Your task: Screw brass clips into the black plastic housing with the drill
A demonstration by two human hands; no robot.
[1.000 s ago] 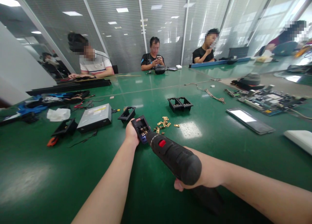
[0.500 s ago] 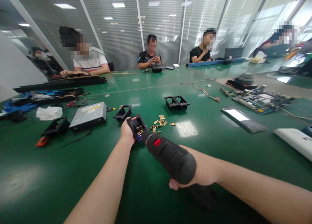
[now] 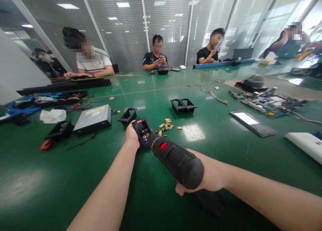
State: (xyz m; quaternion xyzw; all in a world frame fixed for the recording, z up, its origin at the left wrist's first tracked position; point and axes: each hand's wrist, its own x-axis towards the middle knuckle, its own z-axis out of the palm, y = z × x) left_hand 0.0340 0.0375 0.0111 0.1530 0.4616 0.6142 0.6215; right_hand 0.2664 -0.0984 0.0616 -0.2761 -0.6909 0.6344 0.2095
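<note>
My left hand (image 3: 132, 137) is closed around the left side of a black plastic housing (image 3: 141, 126), tilted so its open side faces me. Small brass parts show inside it. My right hand (image 3: 198, 170) grips a black cordless drill (image 3: 176, 160) with a red switch on top. The drill's front end points into the housing, and its chuck hides the tip, so I cannot tell whether it touches a screw. Just beyond the housing lie several loose brass plates (image 3: 167, 124) and small screws. Another black housing (image 3: 127, 116) stands behind my left hand.
Two joined black housings (image 3: 183, 105) stand farther back. To the left are a metal disc drive (image 3: 93, 119), another housing (image 3: 59, 130) and white tissue (image 3: 52, 116). On the right lie a phone (image 3: 253, 123) and a circuit board (image 3: 274, 102). Several people sit across the green table (image 3: 83, 177).
The view shifts slightly. Both hands keep their holds, with the drill still against or in the housing. Across the table, the person at far right has moved a little.
</note>
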